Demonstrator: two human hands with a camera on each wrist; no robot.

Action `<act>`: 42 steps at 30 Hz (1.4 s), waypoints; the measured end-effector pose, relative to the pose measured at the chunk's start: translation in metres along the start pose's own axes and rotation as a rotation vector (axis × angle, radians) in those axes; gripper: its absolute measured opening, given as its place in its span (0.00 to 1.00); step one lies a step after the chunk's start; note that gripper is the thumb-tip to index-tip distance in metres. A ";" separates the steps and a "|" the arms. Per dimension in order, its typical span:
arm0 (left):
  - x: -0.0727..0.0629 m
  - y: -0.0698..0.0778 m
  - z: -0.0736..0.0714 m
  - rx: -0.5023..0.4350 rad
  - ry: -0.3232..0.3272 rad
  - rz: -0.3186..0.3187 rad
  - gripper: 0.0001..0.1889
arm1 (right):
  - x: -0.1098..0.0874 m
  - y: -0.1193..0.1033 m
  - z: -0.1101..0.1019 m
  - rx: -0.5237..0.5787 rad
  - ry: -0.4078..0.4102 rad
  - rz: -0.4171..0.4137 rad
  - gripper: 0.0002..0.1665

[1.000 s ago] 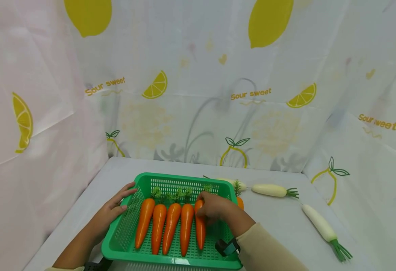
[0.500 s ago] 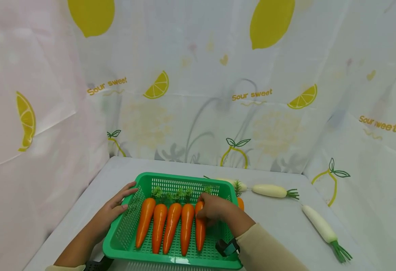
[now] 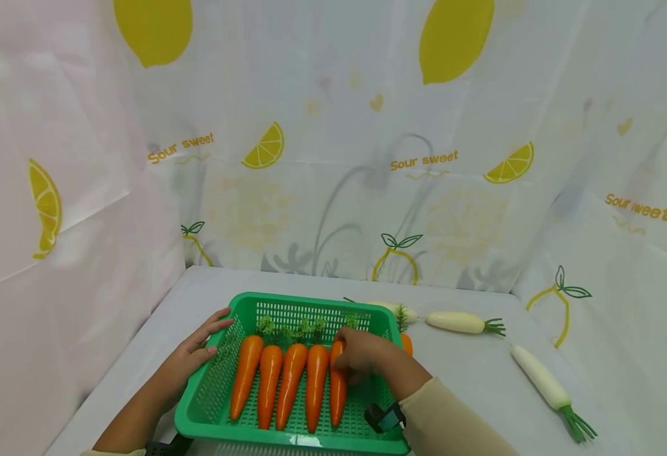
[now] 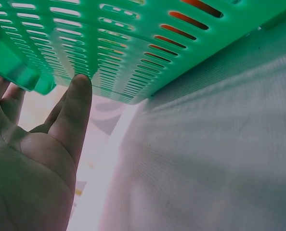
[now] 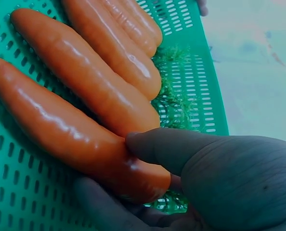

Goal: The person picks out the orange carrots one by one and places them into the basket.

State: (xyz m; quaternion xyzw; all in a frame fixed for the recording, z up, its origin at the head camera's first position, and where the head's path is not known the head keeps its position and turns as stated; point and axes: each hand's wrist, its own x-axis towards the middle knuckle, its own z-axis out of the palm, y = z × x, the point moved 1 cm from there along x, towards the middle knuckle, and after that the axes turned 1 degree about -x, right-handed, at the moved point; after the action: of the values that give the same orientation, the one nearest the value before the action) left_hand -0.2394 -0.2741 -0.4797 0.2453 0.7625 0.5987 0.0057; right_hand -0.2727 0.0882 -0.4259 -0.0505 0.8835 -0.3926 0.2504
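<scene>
My right hand [image 3: 362,354] pinches the thick top end of the rightmost carrot [image 3: 337,396] between thumb and fingers, inside a green plastic basket [image 3: 293,438]. In the right wrist view the thumb presses on this carrot [image 5: 61,125] from above, and the fingers curve along its far side. Several carrots [image 3: 293,380] with green tops lie side by side in the basket, narrow ends toward me. At the basket's left rim, my left hand [image 3: 187,354] rests with fairly straight fingers. Its thumb [image 4: 73,118] lies by the slotted wall in the left wrist view.
Three white radishes lie on the white table [image 3: 458,386]: one partly hidden behind the basket, one radish [image 3: 455,322] at the back, another radish [image 3: 538,377] at the right. Another carrot [image 3: 406,344] shows outside the basket's right wall. Lemon-print cloth [image 3: 310,190] encloses the back and sides.
</scene>
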 end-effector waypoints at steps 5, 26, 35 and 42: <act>0.000 0.001 -0.001 0.006 0.003 -0.002 0.25 | 0.000 -0.001 0.000 0.013 -0.004 0.000 0.26; -0.001 0.001 -0.005 0.038 0.005 -0.003 0.25 | 0.000 -0.001 -0.001 0.038 -0.014 -0.039 0.24; -0.003 0.001 -0.003 0.020 -0.002 -0.015 0.25 | -0.004 -0.003 -0.006 -0.028 0.000 -0.048 0.21; -0.001 0.002 0.000 0.060 0.012 -0.023 0.25 | -0.016 -0.009 -0.017 -0.109 0.120 -0.099 0.22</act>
State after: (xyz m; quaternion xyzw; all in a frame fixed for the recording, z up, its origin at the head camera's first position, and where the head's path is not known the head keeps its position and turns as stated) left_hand -0.2378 -0.2743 -0.4782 0.2331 0.7828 0.5770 0.0005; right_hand -0.2679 0.0982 -0.4033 -0.0841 0.9135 -0.3581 0.1741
